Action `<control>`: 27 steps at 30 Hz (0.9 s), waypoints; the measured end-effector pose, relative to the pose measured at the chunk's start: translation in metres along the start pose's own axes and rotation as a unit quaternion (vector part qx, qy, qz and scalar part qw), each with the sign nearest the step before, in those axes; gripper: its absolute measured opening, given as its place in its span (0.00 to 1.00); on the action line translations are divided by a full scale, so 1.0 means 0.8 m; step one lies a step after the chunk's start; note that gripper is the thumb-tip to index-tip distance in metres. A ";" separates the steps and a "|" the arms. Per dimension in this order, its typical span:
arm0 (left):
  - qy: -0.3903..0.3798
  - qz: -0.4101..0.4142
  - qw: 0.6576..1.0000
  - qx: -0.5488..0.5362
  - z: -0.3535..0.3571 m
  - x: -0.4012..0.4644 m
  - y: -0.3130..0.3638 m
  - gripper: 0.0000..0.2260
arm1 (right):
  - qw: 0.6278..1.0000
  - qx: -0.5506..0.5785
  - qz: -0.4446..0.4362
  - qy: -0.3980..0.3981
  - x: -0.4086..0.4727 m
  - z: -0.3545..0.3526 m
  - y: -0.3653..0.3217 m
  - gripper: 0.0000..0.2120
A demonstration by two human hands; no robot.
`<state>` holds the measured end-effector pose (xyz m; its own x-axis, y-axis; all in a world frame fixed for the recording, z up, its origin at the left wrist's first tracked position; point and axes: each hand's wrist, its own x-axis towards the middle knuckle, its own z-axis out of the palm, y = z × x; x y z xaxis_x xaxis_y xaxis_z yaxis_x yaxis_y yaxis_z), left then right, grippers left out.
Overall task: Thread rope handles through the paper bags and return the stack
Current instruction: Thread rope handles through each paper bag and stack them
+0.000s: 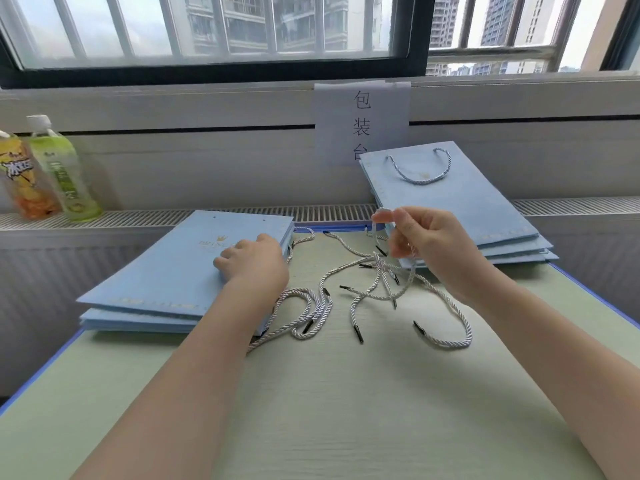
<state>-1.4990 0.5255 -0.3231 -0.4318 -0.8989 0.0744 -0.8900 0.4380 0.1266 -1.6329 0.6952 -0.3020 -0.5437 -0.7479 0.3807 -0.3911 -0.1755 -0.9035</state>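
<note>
A stack of flat light-blue paper bags (pixel 166 271) without handles lies at the table's left. My left hand (pixel 254 263) rests on its top bag near the right edge, fingers bent onto the paper. A second stack of blue bags (pixel 460 206) sits at the back right; its top bag carries a threaded rope handle (pixel 420 171). My right hand (pixel 426 244) is raised in front of that stack and pinches one white twisted rope (pixel 381 214) between thumb and fingers. Several loose ropes (pixel 367 292) with black tips lie tangled between the stacks.
Two drink bottles (pixel 52 171) stand on the radiator ledge at the far left. A paper sign (pixel 362 123) hangs on the wall under the window. The table (pixel 346 410) has a pale green top with a blue edge.
</note>
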 end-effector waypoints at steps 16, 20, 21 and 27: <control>0.131 0.086 0.986 0.065 -0.030 -0.017 -0.003 0.05 | 0.966 0.165 0.155 -0.123 -0.003 0.011 0.007 0.14; 0.185 0.110 0.976 0.042 -0.049 -0.040 0.016 0.15 | 0.969 0.128 0.165 -0.129 -0.005 0.014 0.010 0.16; 0.199 0.120 0.972 0.031 -0.053 -0.046 0.020 0.16 | 0.969 0.122 0.171 -0.133 -0.006 0.017 0.010 0.14; 0.208 0.211 0.953 -0.054 -0.051 -0.075 0.054 0.08 | 0.954 0.202 0.175 -0.139 -0.008 0.027 0.009 0.20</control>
<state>-1.5054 0.5987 -0.2820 -0.6329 -0.5694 0.5245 -0.6193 0.7790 0.0984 -1.6157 0.6849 -0.3152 -0.3494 -0.9366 0.0258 0.1270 -0.0747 -0.9891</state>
